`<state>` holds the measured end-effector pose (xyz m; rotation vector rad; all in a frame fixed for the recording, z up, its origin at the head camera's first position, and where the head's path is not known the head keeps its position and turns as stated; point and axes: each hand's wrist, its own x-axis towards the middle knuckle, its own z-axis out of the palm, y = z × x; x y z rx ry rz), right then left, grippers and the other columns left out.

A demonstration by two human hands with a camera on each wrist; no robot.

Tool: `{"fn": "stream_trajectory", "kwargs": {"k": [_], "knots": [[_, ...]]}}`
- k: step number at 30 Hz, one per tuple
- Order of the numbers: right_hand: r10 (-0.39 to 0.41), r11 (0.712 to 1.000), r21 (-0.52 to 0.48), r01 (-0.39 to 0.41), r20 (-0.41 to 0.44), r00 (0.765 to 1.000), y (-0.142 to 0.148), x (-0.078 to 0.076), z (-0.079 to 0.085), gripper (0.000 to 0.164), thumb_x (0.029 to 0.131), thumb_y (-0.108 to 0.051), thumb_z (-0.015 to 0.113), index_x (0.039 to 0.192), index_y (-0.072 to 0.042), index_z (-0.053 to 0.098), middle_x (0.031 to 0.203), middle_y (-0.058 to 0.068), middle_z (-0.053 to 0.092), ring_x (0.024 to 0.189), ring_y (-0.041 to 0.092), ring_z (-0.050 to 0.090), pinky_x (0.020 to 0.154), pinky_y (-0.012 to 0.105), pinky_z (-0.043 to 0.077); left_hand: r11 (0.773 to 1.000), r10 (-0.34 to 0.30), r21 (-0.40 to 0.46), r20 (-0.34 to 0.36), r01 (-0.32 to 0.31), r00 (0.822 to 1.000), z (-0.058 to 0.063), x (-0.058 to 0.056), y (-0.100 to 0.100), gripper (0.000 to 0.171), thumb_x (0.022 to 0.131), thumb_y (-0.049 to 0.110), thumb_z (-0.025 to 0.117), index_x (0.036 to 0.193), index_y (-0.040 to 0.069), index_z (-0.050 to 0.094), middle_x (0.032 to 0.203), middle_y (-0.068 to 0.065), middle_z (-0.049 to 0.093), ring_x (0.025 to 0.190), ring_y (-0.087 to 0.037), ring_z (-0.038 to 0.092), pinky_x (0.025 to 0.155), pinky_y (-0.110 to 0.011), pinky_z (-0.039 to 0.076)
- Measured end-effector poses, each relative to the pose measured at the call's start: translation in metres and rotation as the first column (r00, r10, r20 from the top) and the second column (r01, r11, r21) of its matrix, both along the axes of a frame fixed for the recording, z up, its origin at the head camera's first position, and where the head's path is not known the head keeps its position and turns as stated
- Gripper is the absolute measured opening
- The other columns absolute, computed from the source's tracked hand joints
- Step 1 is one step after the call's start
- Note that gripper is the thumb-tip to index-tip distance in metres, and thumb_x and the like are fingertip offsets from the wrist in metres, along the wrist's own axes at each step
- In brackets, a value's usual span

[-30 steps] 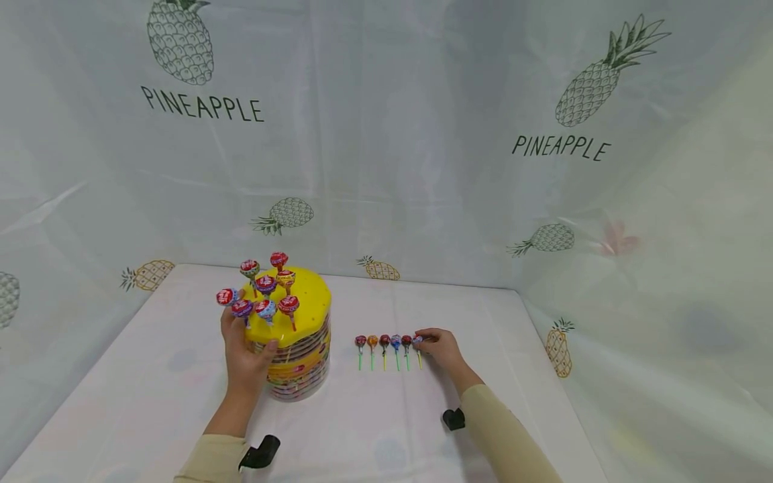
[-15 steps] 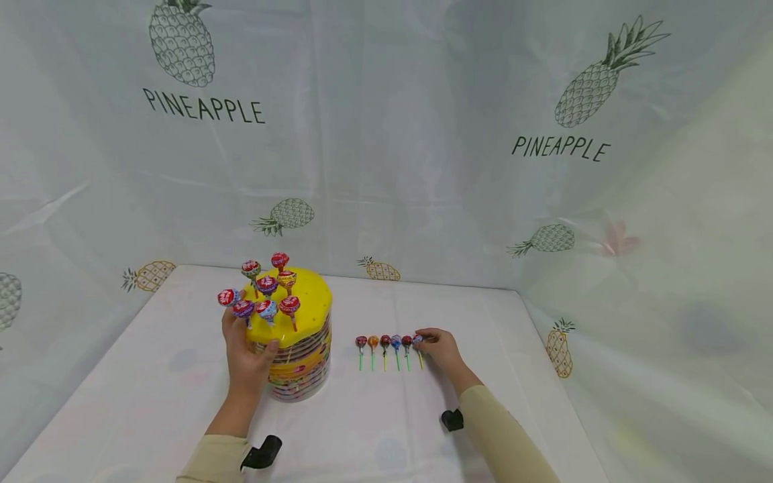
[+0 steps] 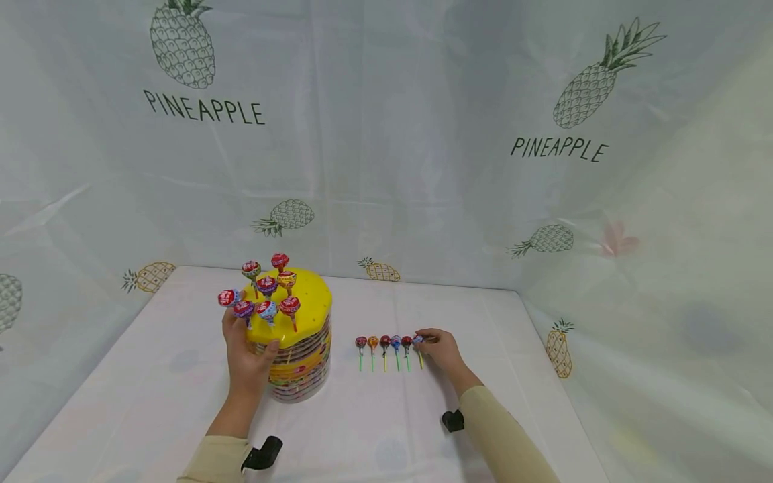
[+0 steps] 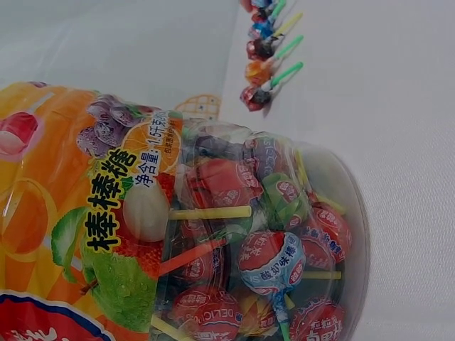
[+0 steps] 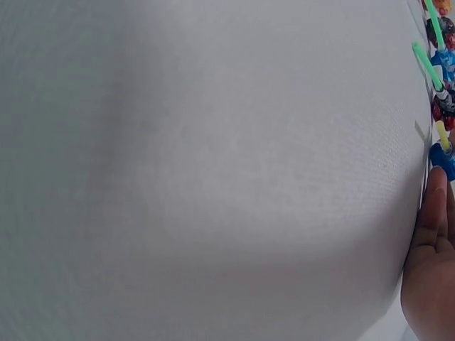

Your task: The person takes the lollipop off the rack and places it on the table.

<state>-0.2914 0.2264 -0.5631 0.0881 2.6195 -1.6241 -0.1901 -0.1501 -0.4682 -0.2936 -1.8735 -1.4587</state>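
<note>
My left hand (image 3: 246,359) grips the near left side of a clear lollipop jar (image 3: 304,365), its thumb against the side below the yellow lid (image 3: 315,298). Several wrapped lollipops (image 3: 266,286) stick up from that lid, mostly on its left half. In the left wrist view, more lollipops (image 4: 271,261) show through the jar wall beside a fruit-printed label (image 4: 128,177). My right hand (image 3: 442,349) pinches the wrapped head of a blue lollipop (image 3: 418,340) with a yellow stick, at the right end of a row. My right thumb (image 5: 436,186) meets its blue wrapper in the right wrist view.
Other lollipops (image 3: 384,341) lie side by side in the row, sticks toward me, right of the jar. The white-covered table (image 3: 362,429) meets a pineapple-print curtain (image 3: 410,168) at the back. Black wrist mounts (image 3: 263,453) hang near both sleeves.
</note>
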Motion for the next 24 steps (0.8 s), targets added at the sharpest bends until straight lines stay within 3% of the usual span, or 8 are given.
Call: {"fn": "stream_trajectory", "kwargs": {"k": [19, 24], "knots": [[-0.007, 1.000, -0.005, 0.006, -0.023, 1.000, -0.003, 0.002, 0.000, 0.023, 0.086, -0.002, 0.071, 0.109, -0.003, 0.072, 0.093, 0.005, 0.067, 0.079, 0.017, 0.060, 0.065, 0.030, 0.051, 1.000, 0.001, 0.009, 0.012, -0.001, 1.000, 0.000, 0.001, 0.000, 0.076, 0.088, 0.047, 0.068, 0.145, 0.008, 0.037, 0.151, 0.000, 0.021, 0.138, -0.014, 0.025, 0.106, -0.014, 0.030], [-0.010, 1.000, 0.006, 0.010, -0.014, 1.000, -0.004, 0.001, 0.000, 0.023, 0.087, -0.003, 0.070, 0.109, -0.004, 0.072, 0.094, 0.005, 0.066, 0.080, 0.018, 0.059, 0.064, 0.029, 0.050, 1.000, 0.001, 0.017, 0.012, -0.002, 1.000, 0.013, 0.008, 0.007, 0.073, 0.090, 0.044, 0.066, 0.144, 0.003, 0.037, 0.147, 0.002, 0.024, 0.136, -0.012, 0.027, 0.105, -0.012, 0.030]]}}
